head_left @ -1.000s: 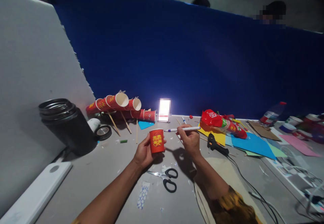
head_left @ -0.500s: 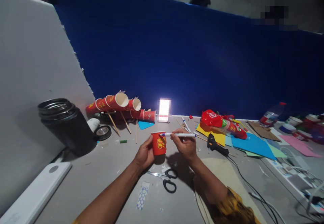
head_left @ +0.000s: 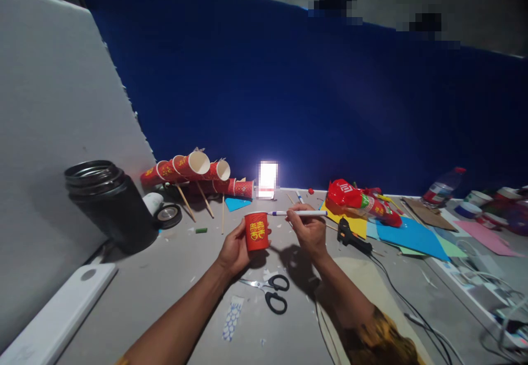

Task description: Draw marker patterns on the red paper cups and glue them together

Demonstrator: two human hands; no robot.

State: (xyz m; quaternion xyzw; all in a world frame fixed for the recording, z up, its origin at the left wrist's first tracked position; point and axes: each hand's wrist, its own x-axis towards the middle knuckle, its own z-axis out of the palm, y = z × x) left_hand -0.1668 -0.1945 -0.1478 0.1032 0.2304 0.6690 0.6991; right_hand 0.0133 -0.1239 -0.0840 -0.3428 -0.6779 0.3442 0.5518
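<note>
The left hand (head_left: 234,248), as I see from far away, holds the red paper cup (head_left: 256,234) nearly upright above the bench (head_left: 177,291), while the right hand (head_left: 310,234) grips the white marker (head_left: 314,213), its tip just beside the cup's rim, and black-handled scissors (head_left: 263,286) lie below.

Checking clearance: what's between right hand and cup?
In the head view, the pen, pointing from right hand toward cup, and left fingertips at the cup's side. Tip contact unclear.

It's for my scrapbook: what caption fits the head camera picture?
The left hand holds a red cup, the right hand a white pen.
</note>
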